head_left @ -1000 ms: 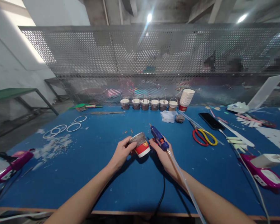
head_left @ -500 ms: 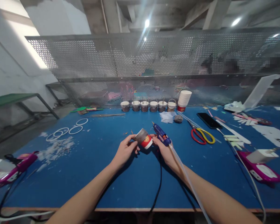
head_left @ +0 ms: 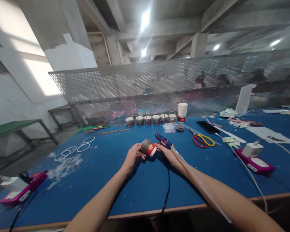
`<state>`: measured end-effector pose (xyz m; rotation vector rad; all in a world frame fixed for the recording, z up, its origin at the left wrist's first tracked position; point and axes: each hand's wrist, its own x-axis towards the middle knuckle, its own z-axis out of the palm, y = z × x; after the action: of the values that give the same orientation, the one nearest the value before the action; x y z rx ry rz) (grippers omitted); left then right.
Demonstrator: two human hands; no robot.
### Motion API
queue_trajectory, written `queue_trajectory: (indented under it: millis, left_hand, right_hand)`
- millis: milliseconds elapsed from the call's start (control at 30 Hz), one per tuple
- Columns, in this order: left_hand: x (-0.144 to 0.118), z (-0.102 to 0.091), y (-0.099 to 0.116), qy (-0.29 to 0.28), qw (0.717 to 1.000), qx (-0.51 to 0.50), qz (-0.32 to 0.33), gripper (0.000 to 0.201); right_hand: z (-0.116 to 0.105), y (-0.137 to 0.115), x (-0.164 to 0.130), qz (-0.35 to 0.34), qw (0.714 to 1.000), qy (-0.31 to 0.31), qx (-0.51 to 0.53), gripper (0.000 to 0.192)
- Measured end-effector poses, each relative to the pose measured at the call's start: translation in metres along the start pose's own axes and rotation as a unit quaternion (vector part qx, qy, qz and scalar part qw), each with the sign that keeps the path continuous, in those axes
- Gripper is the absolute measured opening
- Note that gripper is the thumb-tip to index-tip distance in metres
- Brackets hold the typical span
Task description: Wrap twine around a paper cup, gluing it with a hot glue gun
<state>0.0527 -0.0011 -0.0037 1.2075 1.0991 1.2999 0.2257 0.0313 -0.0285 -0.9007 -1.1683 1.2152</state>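
A paper cup [head_left: 149, 148], wrapped in grey twine at its rim end with a red and white base, lies tilted in my left hand [head_left: 133, 155], whose fingers close round its left side. My right hand [head_left: 168, 153] grips a blue glue gun [head_left: 163, 141], its nozzle pointing up and left beyond the cup. A long clear glue stick [head_left: 198, 183] trails from the gun's rear over my right forearm. The right fingertips are close to the cup's base; whether they touch it is hard to tell. Part of the gun's handle is hidden by my hand.
Several twine-wrapped cups [head_left: 148, 120] line the back beside a stack of paper cups [head_left: 182, 112]. Scissors [head_left: 203, 140] and a phone [head_left: 208, 127] lie right. White rings [head_left: 83, 147] and scraps lie left. Purple power strips [head_left: 256, 163] sit at both sides; a black cord [head_left: 168, 185] crosses the front.
The camera view has tilted up and shifted, so the table sits differently in the picture. Both hands keep their hold on the cup and glue gun, with little movement between them.
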Motion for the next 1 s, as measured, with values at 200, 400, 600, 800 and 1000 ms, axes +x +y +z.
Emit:
queue_trajectory:
  millis: [200,400,600,800,1000]
  left_hand:
    - [0.004,-0.002,-0.004,0.007,0.998,-0.055,-0.023,0.032]
    - [0.008,-0.003,-0.011,0.030,0.998,-0.058,-0.006,0.025]
    - [0.011,-0.002,-0.013,0.053,0.997,-0.053,0.009,0.023]
    - [0.007,0.000,-0.009,0.057,0.998,-0.035,0.020,0.022]
    - [0.008,0.001,-0.010,0.046,0.998,-0.025,0.038,0.023]
  right_hand:
    - [0.001,0.007,0.005,0.000,1.000,-0.009,-0.003,0.024]
    - [0.001,0.016,0.008,0.008,1.000,-0.026,-0.010,0.027]
    - [0.001,0.014,0.007,0.024,0.999,-0.035,-0.009,0.028]
    - [-0.002,0.015,0.007,0.035,0.999,-0.031,0.000,0.027]
    - [-0.004,0.013,0.005,0.037,0.999,-0.019,0.013,0.023]
